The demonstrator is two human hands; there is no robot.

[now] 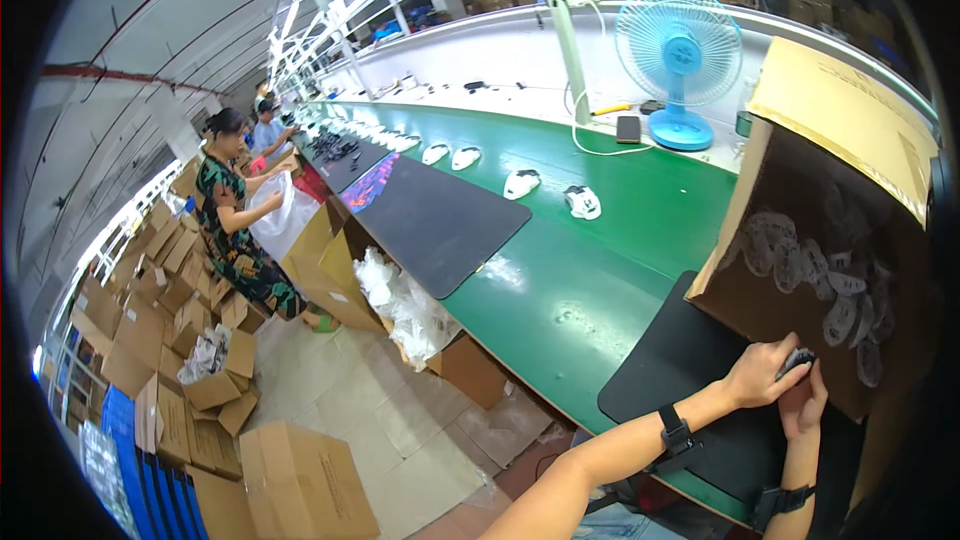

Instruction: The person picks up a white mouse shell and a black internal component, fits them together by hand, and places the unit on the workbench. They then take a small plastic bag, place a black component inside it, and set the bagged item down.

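Observation:
Both my hands meet at the open mouth of a large cardboard box (770, 300) lying on its side on a black mat (680, 370). My left hand (765, 372) grips a dark computer mouse (797, 360) at the box's lower edge. My right hand (803, 402) sits just below it, fingers curled against the same mouse. Inside the box lie several bagged mice (820, 275). Black bands wrap both my wrists.
A green conveyor belt (580, 270) carries white mice (582, 202) and a long black mat (440, 220). A blue desk fan (680, 55) stands behind. To the left, people work beside stacked cardboard boxes (160, 340) and plastic bags (405, 305).

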